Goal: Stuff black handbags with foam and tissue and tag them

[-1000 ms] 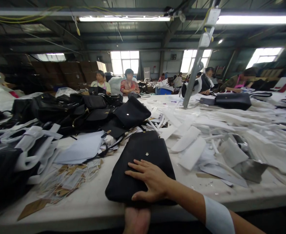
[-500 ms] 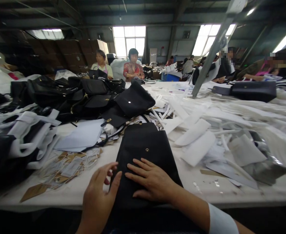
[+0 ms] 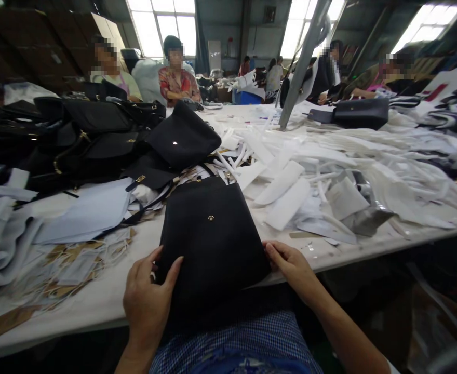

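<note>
A black handbag (image 3: 213,244) with a small round gold fitting on its front lies flat at the table's near edge, its lower end jutting towards me. My left hand (image 3: 146,293) grips its left side, thumb on top and fingertips at the edge. At the opposite side, my right hand (image 3: 286,259) closes on the lower right edge between thumb and fingers; the fingertips are partly hidden. A strap piece with a gold clasp (image 3: 140,178) and another black bag (image 3: 185,137) lie just beyond.
Black bags (image 3: 99,122) are heaped at the left. White padding strips (image 3: 286,182) and a grey plastic wrapper (image 3: 368,208) spread to the right. Stringed tags (image 3: 78,265) and white sheets (image 3: 84,208) lie at left. A slanted metal post (image 3: 300,67) rises beyond; co-workers (image 3: 177,75) sit opposite.
My right hand has gone from lying flat on the bag to gripping its right edge. My left hand has closed on the left edge. The bag sits nearer me, and the view has turned right and downward.
</note>
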`<action>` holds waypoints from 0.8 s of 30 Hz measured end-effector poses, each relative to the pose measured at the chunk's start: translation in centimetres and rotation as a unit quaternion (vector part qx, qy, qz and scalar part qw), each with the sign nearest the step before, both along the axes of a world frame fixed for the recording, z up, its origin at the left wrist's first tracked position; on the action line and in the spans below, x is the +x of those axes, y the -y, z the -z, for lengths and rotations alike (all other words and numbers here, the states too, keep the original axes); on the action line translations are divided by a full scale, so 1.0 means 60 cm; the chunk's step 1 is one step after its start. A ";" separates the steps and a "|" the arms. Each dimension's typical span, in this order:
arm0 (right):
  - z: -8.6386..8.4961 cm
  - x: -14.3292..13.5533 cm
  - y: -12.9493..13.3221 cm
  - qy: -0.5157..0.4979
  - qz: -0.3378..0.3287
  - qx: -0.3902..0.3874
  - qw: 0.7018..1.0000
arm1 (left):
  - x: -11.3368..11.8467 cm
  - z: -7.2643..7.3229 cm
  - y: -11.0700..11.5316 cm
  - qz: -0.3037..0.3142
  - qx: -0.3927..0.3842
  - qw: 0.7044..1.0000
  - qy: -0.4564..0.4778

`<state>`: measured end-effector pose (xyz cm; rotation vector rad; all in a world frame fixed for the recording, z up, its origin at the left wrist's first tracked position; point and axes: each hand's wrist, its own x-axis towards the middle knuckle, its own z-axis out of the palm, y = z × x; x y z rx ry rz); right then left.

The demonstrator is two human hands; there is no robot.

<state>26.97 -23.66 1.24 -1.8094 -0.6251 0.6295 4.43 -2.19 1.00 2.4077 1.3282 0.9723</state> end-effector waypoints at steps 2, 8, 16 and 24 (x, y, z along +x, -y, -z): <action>0.000 0.008 0.004 -0.050 -0.060 -0.001 0.997 | -0.004 -0.004 0.003 -0.004 -0.001 1.000 -0.004; -0.019 0.038 -0.013 -0.210 -0.203 0.041 0.955 | -0.018 -0.030 0.018 -0.017 -0.083 0.996 -0.027; 0.007 0.004 -0.026 -0.182 -0.058 0.076 0.979 | 0.004 -0.002 0.020 -0.088 -0.331 0.885 0.315; 0.026 -0.016 -0.025 -0.012 -0.012 0.037 0.999 | -0.019 0.025 0.006 -0.066 -0.388 0.854 0.341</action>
